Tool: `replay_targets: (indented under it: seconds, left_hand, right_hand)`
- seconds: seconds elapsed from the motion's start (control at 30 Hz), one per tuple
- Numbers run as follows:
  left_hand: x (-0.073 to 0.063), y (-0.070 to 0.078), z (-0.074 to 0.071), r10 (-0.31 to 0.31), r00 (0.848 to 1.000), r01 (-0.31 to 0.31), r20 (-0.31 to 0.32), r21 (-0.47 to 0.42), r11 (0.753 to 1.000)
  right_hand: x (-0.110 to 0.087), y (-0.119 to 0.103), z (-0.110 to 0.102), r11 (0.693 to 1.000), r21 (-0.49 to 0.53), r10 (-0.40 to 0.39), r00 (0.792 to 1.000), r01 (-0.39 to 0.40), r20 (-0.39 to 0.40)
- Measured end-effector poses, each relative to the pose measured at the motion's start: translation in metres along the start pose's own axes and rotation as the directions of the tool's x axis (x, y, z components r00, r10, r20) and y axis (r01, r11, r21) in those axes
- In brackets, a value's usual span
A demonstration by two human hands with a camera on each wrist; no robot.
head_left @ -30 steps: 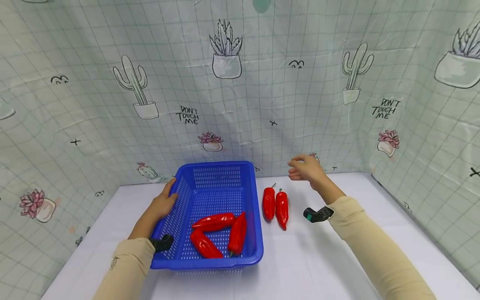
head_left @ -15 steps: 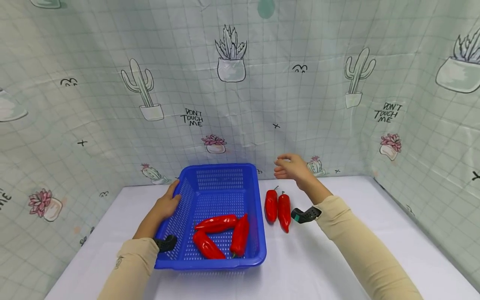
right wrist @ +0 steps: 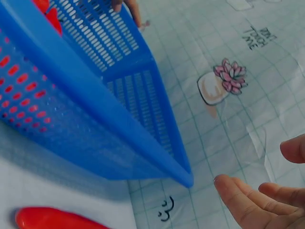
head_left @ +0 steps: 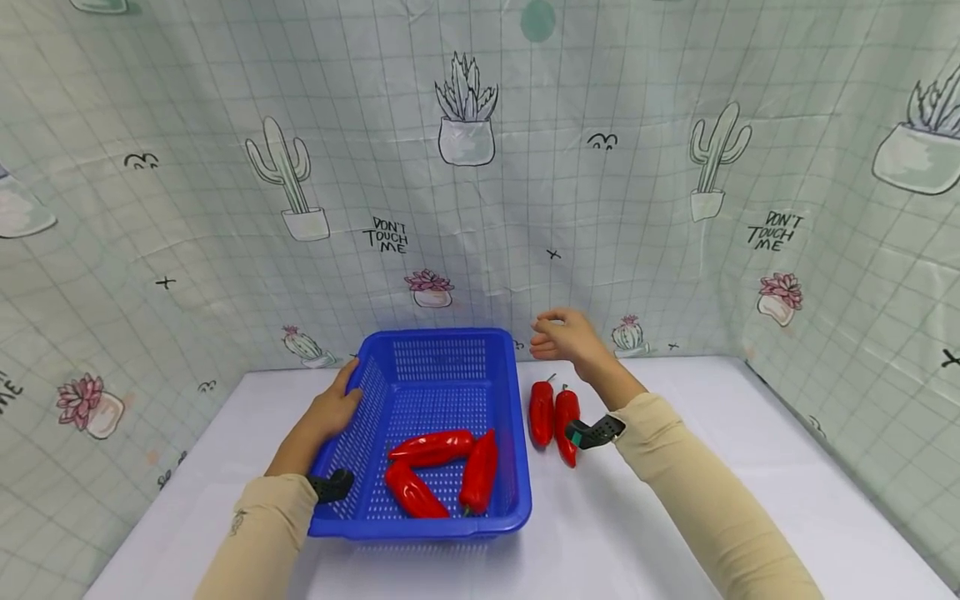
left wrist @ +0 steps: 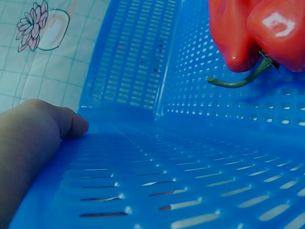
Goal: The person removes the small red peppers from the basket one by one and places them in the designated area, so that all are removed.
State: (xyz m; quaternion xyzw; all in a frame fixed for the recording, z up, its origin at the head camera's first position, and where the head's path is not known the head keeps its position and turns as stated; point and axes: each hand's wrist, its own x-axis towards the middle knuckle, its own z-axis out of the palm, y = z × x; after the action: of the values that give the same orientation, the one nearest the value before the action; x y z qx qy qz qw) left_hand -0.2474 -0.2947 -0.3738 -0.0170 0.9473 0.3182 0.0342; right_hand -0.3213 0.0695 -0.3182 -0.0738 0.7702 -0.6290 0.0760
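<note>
A blue plastic basket (head_left: 431, 528) with slotted walls stands at centre left. My left hand (head_left: 332, 410) grips its left rim; in the left wrist view the thumb (left wrist: 71, 123) lies at the rim and the other fingers are hidden. Three red chili peppers (head_left: 429, 447) lie near the basket's front end. Two more red chili peppers (head_left: 541, 414) lie side by side on the table just right of the basket. Beyond their stems my right hand (head_left: 567, 339) hovers, holding nothing. Its thumb (right wrist: 295, 149) and fingers (right wrist: 243, 202) are apart in the right wrist view.
A white cloth covers the table (head_left: 660, 517). Close behind the basket rises a pale gridded curtain (head_left: 517, 192) printed with cactus drawings, which also closes off both sides. Black wrist straps (head_left: 596, 432) sit on both arms over beige sleeves.
My right hand has moved left, from the right of the two loose peppers to above and behind them. My left hand keeps its grip on the basket. The view has shifted slightly.
</note>
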Motion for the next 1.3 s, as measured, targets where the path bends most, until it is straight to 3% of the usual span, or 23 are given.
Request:
replay_targets:
  seconds: [0.3, 1.3]
  left_hand:
    - [0.001, 0.000, 0.000, 0.018, 1.000, -0.018, -0.012, 0.032, 0.999]
    - [-0.001, -0.001, 0.004, -0.017, 1.000, 0.017, 0.005, 0.000, 1.000]
  right_hand:
    - [0.004, -0.009, 0.023, 0.998, 0.019, 0.059, 0.998, -0.059, 0.029]
    - [0.014, 0.008, 0.056, 0.994, -0.017, 0.111, 0.990, -0.110, 0.088]
